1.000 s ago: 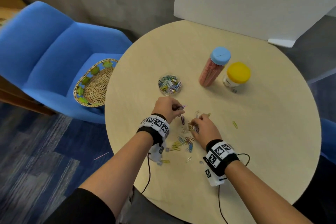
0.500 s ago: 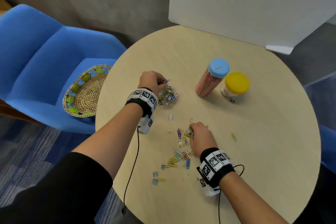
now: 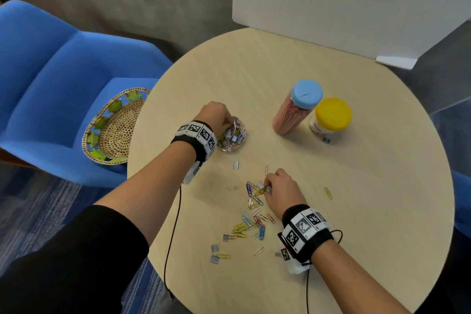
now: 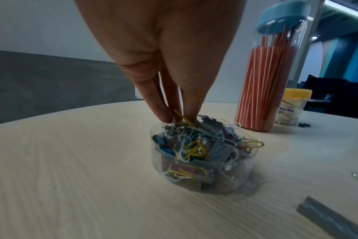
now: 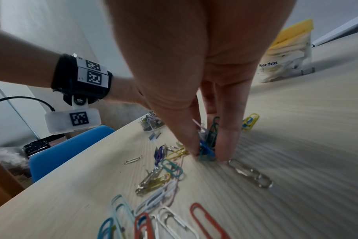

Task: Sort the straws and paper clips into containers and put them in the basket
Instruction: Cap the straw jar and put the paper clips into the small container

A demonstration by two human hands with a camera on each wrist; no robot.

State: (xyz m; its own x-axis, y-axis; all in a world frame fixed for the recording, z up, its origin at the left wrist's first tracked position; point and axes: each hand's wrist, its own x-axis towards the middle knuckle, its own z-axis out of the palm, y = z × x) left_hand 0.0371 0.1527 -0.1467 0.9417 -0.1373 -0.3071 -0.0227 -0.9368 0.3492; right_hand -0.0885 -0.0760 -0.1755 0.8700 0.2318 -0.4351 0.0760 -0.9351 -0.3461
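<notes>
A small clear dish (image 3: 233, 136) (image 4: 200, 160) heaped with coloured paper clips stands on the round table (image 3: 356, 224). My left hand (image 3: 230, 123) (image 4: 179, 118) reaches down into its top, fingertips pinching a yellow clip and others. Loose paper clips (image 3: 252, 222) (image 5: 164, 177) lie scattered near the front. At the far end of that scatter my right hand (image 3: 266, 187) (image 5: 207, 155) pinches a bunch of green and blue clips against the table. A tall clear jar (image 3: 293, 112) (image 4: 270, 84) with a blue lid holds orange straws.
A yellow-lidded jar (image 3: 330, 117) (image 5: 286, 53) stands beside the straw jar. The woven basket (image 3: 114, 132) sits on a blue chair (image 3: 51, 84) left of the table. Grey staple strips (image 3: 235, 165) lie among the clips. A white board (image 3: 344, 0) stands behind.
My left hand carried clips from the pile to the dish and has lowered its fingertips into it. The right hand stayed at the pile, gathering clips.
</notes>
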